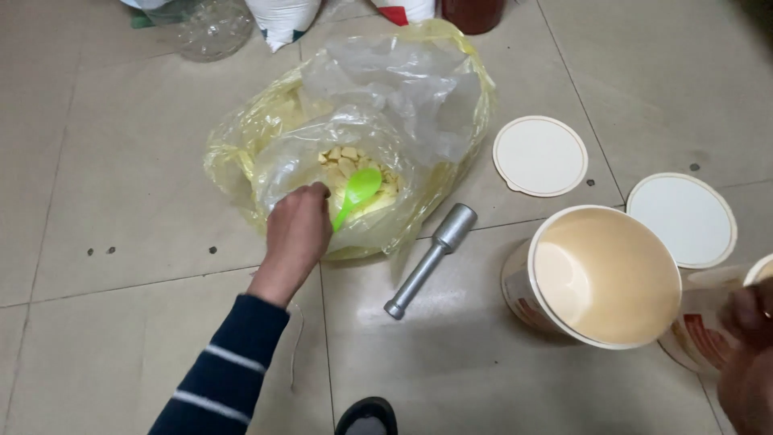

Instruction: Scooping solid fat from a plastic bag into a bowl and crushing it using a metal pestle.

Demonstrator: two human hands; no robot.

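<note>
- Tiled floor (pixel 121 161) carries my open yellow plastic bag (pixel 266 145) of pale chunks (pixel 342 161).
- My left hand (pixel 296 225), closed around the green spoon (pixel 358 192), dips it in the bag.
- Right hand (pixel 749 322), grip unclear, at a tub (pixel 708 330); the nearer cream tub (pixel 600 274) sits empty, so no scooping done.

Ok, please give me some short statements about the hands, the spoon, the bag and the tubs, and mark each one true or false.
1. The left hand holds a green spoon inside the yellow plastic bag. True.
2. The bag holds dark liquid. False: pale yellow pieces.
3. A metal pestle lies on the tiled floor between bag and open tub. True.
4. The open tub has its lid on. False: two round lids lie on the floor.
5. The right hand holds the pestle. False: it is at a second tub.
</note>
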